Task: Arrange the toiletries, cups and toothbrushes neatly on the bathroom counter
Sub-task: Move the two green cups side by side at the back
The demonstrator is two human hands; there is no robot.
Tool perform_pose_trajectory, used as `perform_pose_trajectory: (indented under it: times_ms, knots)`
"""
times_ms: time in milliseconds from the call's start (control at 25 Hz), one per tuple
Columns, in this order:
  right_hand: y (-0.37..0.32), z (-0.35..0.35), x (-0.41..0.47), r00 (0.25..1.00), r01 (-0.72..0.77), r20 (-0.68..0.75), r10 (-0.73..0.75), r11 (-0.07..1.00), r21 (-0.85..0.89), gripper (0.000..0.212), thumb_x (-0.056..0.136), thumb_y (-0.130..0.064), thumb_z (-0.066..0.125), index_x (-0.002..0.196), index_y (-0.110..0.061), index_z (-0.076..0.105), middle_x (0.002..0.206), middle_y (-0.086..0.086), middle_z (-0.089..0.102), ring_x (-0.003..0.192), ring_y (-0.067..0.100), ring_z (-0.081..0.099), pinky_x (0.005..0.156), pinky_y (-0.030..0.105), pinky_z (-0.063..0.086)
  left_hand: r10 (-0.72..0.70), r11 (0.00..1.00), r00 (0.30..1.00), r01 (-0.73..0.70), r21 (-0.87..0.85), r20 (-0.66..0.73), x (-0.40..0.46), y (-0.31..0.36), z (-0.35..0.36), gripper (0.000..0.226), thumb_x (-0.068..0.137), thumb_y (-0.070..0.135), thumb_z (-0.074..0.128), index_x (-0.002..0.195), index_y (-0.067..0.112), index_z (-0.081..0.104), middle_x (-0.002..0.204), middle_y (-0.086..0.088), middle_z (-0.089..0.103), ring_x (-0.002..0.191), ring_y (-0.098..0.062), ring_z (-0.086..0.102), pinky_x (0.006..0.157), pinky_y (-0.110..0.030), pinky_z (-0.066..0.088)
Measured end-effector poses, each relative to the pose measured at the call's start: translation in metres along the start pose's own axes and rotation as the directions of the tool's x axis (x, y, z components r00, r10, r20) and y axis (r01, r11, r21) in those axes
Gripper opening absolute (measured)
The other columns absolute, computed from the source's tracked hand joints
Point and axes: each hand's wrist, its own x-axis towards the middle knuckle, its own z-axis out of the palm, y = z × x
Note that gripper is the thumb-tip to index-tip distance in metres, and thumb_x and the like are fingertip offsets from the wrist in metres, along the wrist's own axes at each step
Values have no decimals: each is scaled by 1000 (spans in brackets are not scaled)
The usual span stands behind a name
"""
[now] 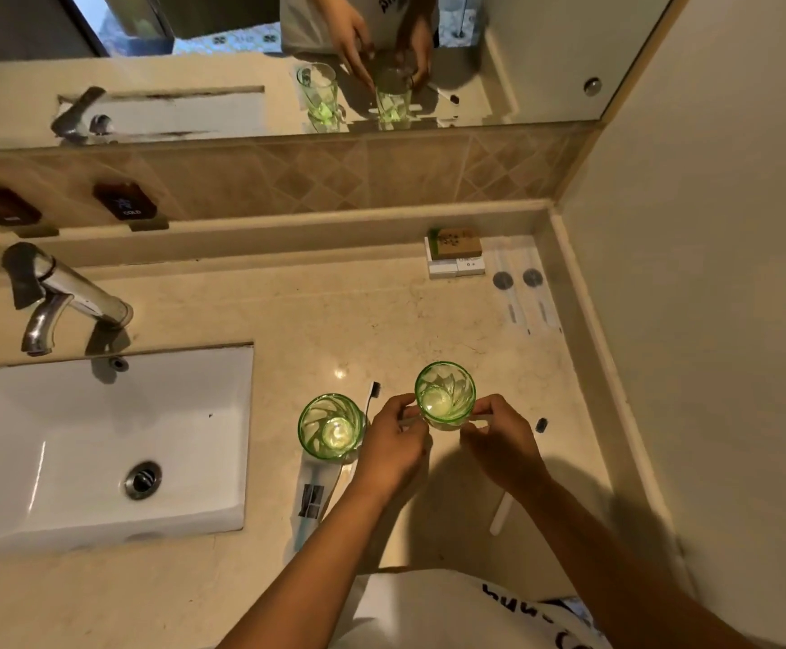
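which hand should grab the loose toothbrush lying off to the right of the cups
Right. The right hand is on the near side of the held green cup, next to that toothbrush. The left hand would have to cross over the cup and the other arm.

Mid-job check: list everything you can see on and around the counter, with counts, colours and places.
cups: 2, green glass, front centre; right one between both hands
loose toothbrushes: 2, white, dark heads; one by left cup, one right of hands
wrapped toothbrush: 1, clear packet, under left cup
wrapped items: 2, clear packets, back right
boxes: small stack, brown on white, back
tap: 1, chrome, left
sink: 1, white
left hand: fingers on right cup
right hand: fingers on right cup
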Motion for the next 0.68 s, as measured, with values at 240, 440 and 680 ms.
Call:
perform_pose_trajectory:
  times_ms: [240, 440, 680]
  knots:
    - [-35, 19, 35, 994, 109, -7, -111, 987, -119, 18, 83, -13, 66, 95, -16, 52, 90, 0, 61, 84, 20, 59, 64, 20, 45, 11, 999, 995, -16, -49, -96, 24, 32, -23, 42, 76, 33, 52, 117, 32, 61, 102, 9, 70, 94, -26, 74, 91, -55, 58]
    - [-65, 24, 71, 999, 4, 49, -6, 1000, 29, 22, 83, -17, 63, 104, -16, 59, 98, 3, 67, 90, 21, 65, 77, 36, 55, -78, 985, 986, 53, -166, -146, 71, 46, -30, 45, 62, 45, 54, 105, 37, 64, 100, -3, 73, 93, -31, 74, 87, -57, 60]
    - [-92, 18, 100, 999, -27, 29, 23, 989, 149, 20, 83, -19, 69, 101, -17, 62, 96, -4, 68, 84, 8, 63, 60, 19, 42, -63, 987, 984, 36, -159, -167, 102, 80, -43, 18, 80, 31, 56, 97, 34, 62, 102, -5, 74, 96, -29, 73, 88, -54, 61]
